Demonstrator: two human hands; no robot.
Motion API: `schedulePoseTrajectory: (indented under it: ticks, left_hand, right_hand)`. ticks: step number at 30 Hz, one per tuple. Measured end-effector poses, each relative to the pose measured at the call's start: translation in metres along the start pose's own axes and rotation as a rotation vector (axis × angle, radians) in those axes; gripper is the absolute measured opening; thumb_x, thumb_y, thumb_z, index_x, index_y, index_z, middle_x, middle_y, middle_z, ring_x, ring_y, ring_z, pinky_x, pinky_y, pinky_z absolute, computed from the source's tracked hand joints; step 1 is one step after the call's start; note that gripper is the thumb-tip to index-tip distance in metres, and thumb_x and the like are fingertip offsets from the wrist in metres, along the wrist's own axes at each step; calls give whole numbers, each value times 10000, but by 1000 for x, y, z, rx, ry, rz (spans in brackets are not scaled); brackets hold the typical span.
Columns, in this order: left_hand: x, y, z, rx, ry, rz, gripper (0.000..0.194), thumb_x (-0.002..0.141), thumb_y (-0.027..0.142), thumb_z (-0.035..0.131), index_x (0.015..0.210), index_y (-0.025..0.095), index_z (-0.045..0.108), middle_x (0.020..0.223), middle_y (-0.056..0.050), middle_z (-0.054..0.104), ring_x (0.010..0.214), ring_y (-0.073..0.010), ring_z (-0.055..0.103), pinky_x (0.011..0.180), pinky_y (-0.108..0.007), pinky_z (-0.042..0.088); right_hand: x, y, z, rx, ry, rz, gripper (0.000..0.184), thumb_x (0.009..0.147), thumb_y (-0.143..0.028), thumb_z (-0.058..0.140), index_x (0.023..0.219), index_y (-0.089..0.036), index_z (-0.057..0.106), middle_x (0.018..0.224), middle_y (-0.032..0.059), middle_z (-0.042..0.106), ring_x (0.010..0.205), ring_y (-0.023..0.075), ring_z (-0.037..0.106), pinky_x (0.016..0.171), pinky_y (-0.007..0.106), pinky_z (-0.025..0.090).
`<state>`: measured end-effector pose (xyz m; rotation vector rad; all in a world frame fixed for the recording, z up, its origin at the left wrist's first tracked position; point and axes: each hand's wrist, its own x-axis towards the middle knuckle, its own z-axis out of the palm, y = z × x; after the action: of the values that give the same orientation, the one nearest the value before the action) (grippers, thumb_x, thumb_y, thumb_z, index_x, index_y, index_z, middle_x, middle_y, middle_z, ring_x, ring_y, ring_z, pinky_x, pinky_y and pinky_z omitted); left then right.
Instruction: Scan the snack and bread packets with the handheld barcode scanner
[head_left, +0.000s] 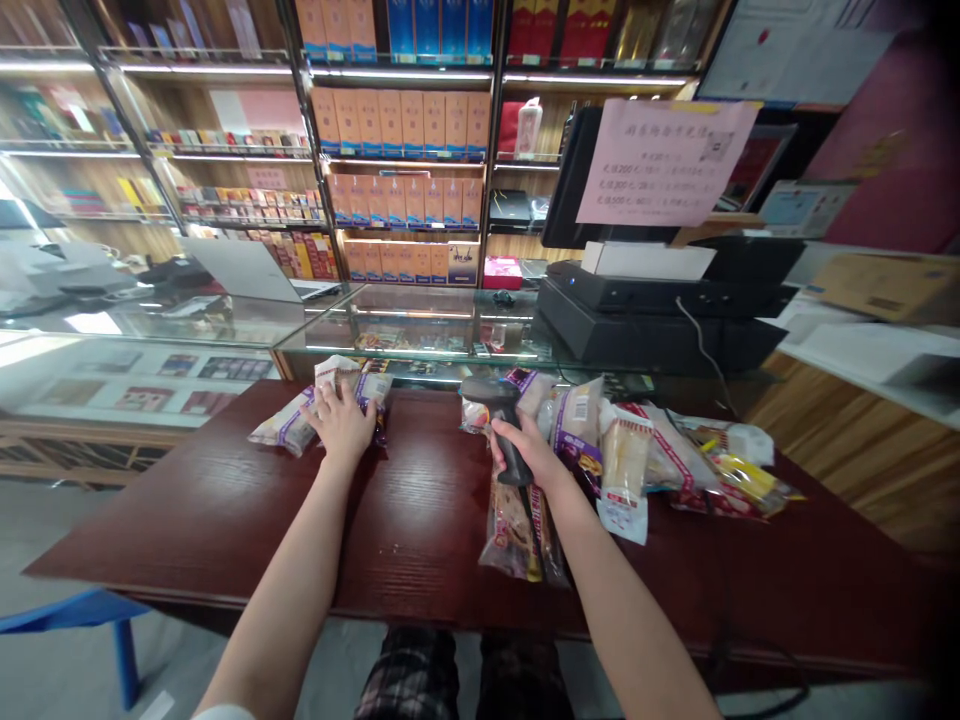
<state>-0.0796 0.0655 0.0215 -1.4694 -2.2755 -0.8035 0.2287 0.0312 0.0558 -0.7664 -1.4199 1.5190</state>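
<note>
My right hand (525, 445) is wrapped round the handle of a dark barcode scanner (495, 405), held over a pile of packaged snacks (626, 465) on the dark wooden table (420, 520). One clear packet (514, 530) lies just under that wrist. My left hand (341, 420) rests flat, fingers spread, on a small group of snack packets (300, 420) at the table's far left side.
A black cash register (660, 300) with a pink notice (664, 160) on its screen stands at the back right on a glass counter (420, 330). Shelves of boxed goods (405, 150) fill the back wall. A laptop (247, 270) sits left. A blue stool (82, 620) is below left.
</note>
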Motion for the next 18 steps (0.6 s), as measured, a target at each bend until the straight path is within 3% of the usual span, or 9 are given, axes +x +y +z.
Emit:
schedulePoseTrajectory:
  ticks: [3,6,9,13,16,18]
  left_hand:
    - [-2,5,-3,-9,94,71,645,907,430,482,1433,61,433,1591,-291,220,1501,-421,129,1138,-716,69]
    - [-10,18,-8,-89,93,252,532,940,377,447,1386,90,490,1563,-245,319,1500,-360,185,1186,-641,60]
    - [-26,39,-13,-239,-61,564,510,974,399,405,1389,120,500,1496,-198,440,1446,-287,333,1223,-524,123]
    - [-56,66,-14,-431,-339,966,692,932,555,479,1501,173,383,1575,-169,343,1476,-282,284,1224,-487,163]
    - [-74,79,-9,-498,-506,1064,965,828,695,556,1584,217,194,1648,-171,152,1521,-331,147,1219,-535,151]
    - [-79,82,-2,-500,-571,1056,1033,792,729,573,1594,236,146,1661,-172,68,1527,-366,75,1206,-583,140]
  right_hand:
    - [-3,-8,-9,33,63,-64,329,848,-472,625,995,-184,568,490,-53,560,377,108,473,396,212,380]
    - [-6,-15,-22,55,175,-120,322,842,-469,627,993,-193,554,485,-56,559,372,111,471,395,216,375]
    - [-6,-17,-34,42,324,-136,325,815,-462,650,975,-195,556,472,-55,561,373,112,476,397,214,375]
    - [-1,-11,-41,40,367,-40,356,771,-473,683,939,-179,573,448,-42,560,358,115,482,381,213,370]
    - [4,-1,-37,37,327,22,379,747,-485,694,919,-167,579,437,-36,559,342,118,477,368,217,371]
    - [8,7,-32,52,311,23,372,746,-482,687,906,-163,582,430,-35,556,336,118,473,364,218,373]
